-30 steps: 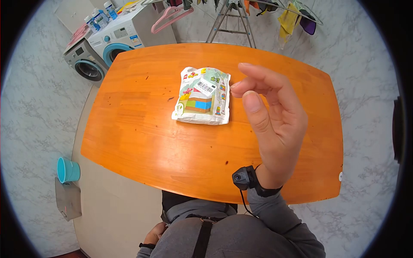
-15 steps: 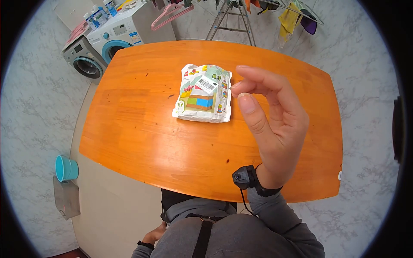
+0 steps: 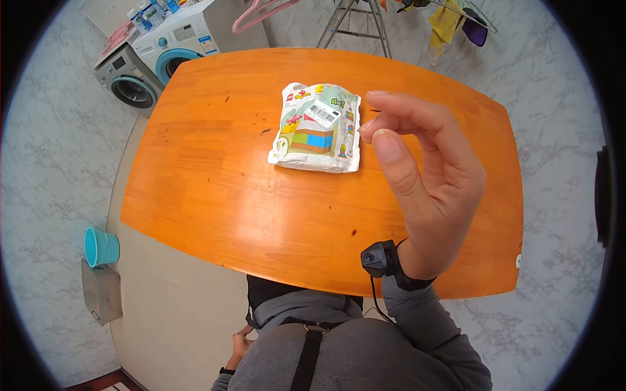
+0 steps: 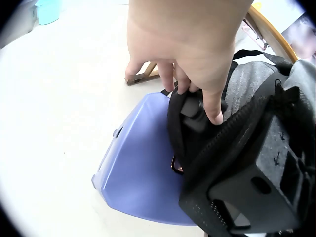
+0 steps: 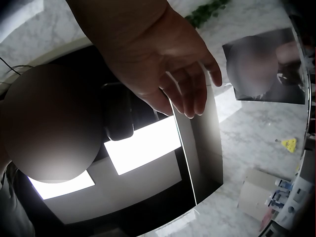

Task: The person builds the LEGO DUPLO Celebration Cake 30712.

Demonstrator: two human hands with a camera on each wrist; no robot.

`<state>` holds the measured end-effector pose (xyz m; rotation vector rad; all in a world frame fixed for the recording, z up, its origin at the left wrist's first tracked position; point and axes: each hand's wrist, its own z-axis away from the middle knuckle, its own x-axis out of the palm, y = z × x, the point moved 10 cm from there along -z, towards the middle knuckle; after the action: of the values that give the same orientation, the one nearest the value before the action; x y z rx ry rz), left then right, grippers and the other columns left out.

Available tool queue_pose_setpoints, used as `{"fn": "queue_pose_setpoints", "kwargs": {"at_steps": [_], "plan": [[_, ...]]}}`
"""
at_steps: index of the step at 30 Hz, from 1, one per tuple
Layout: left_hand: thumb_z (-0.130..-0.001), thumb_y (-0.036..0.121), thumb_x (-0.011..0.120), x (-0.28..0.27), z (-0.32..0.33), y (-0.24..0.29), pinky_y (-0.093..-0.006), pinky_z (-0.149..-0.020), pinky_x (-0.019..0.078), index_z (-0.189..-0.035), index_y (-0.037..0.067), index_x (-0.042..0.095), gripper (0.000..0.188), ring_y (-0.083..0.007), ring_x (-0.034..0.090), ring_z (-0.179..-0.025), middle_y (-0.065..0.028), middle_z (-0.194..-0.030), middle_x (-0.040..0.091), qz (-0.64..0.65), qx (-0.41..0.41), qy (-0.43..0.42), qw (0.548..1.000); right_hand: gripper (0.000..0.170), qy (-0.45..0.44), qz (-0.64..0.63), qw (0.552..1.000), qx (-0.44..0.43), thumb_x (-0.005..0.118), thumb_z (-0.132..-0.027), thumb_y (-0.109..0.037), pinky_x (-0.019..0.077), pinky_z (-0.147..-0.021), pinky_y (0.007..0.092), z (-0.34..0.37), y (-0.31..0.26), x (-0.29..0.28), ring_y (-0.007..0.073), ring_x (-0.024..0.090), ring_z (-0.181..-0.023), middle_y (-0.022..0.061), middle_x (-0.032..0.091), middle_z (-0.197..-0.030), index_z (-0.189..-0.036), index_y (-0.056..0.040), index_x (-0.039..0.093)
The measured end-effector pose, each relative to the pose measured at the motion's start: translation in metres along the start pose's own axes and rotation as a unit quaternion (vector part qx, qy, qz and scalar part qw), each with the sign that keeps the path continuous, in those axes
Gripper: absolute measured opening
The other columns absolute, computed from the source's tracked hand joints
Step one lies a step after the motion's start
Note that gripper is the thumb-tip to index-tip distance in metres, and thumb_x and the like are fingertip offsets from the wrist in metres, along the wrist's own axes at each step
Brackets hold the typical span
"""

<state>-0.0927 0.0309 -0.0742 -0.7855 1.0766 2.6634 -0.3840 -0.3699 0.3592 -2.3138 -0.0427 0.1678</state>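
Note:
A white plastic Lego Duplo bag [image 3: 303, 158] with a barcode label and printed colourful bricks lies flat on the orange wooden table [image 3: 215, 176]. My right hand [image 3: 438, 189] is raised right of the bag, its fingers bent loosely with a gap to the thumb. It holds nothing, and its index and thumb tips appear close beside the bag's right edge. Low at my left hip is my left hand [image 3: 240, 345]. In the left wrist view its fingers reach onto a black pouch [image 4: 217, 153] with a dark object inside; I cannot tell whether they grip it.
A purple-blue plastic seat [image 4: 143, 168] stands under the pouch. Beyond the table are a white washing machine [image 3: 215, 26], a grey one [image 3: 127, 78], a stepladder [image 3: 355, 32] and a pink hanger [image 3: 261, 16]. A turquoise bucket [image 3: 101, 247] is at floor level left.
The table and bag have shifted upward and slightly right in the head view. My right hand keeps its pose and sits slightly farther right. More of my left hand's fingers show at the hip.

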Motion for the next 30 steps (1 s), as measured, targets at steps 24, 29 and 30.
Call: {"fn": "queue_pose_setpoints", "kwargs": {"at_steps": [24,29,30], "plan": [[-0.075,0.008,0.075,-0.078,-0.082,0.079,-0.0366,-0.085,0.0517,-0.106,-0.001,0.066,0.033,-0.0315,0.067,-0.097,-0.0176,-0.102,0.069,-0.202,0.236,-0.056,0.949,0.017,-0.079,0.178,0.976,-0.098,0.066,-0.084,-0.009,0.0468,-0.076,0.0254,0.043,-0.04,0.046,0.0137,0.06,-0.077,0.0069,0.066,-0.083,-0.099,-0.0015,0.068],[-0.083,-0.002,0.065,-0.189,-0.054,0.237,-0.0329,-0.082,0.0511,-0.098,0.001,0.067,0.015,-0.0293,0.067,-0.092,-0.0142,-0.096,0.069,-0.156,0.412,0.232,0.867,0.015,-0.09,0.214,0.968,-0.097,0.066,-0.085,-0.01,0.0467,-0.075,0.0252,0.057,-0.051,0.06,0.0136,0.06,-0.077,0.0067,0.065,-0.08,-0.098,-0.0019,0.068],[-0.083,-0.002,0.065,-0.194,-0.054,0.255,-0.034,-0.085,0.0499,-0.098,0.001,0.066,0.015,-0.0287,0.066,-0.094,-0.0131,-0.096,0.069,-0.14,0.421,0.234,0.865,0.015,-0.088,0.217,0.967,-0.101,0.066,-0.086,-0.01,0.0468,-0.075,0.0251,0.061,-0.055,0.063,0.0134,0.059,-0.077,0.0065,0.065,-0.08,-0.098,-0.002,0.068]]}}
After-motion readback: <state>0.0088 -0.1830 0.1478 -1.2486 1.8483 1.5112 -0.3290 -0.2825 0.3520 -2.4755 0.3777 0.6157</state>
